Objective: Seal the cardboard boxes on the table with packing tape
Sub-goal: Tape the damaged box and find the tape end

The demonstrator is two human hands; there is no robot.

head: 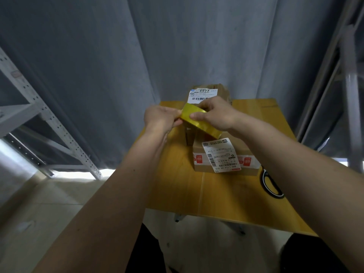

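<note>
A roll of yellow packing tape [201,124] is held up above the table between both hands. My right hand [215,113] grips the roll from the right, thumb on its outer face. My left hand [161,119] pinches the roll's left edge, where the tape end seems to be. Below the roll lies a low cardboard box [226,156] with a white shipping label and red-printed tape. Behind the hands stands a taller cardboard box [206,93] with a barcode label; its lower part is hidden by the roll and hands.
The yellow wooden table [177,184] stands against a grey curtain [137,56]. Black-handled scissors [270,186] lie at the table's right, partly under my right forearm. Grey metal shelving [39,115] stands at the left, a metal frame [350,85] at the right.
</note>
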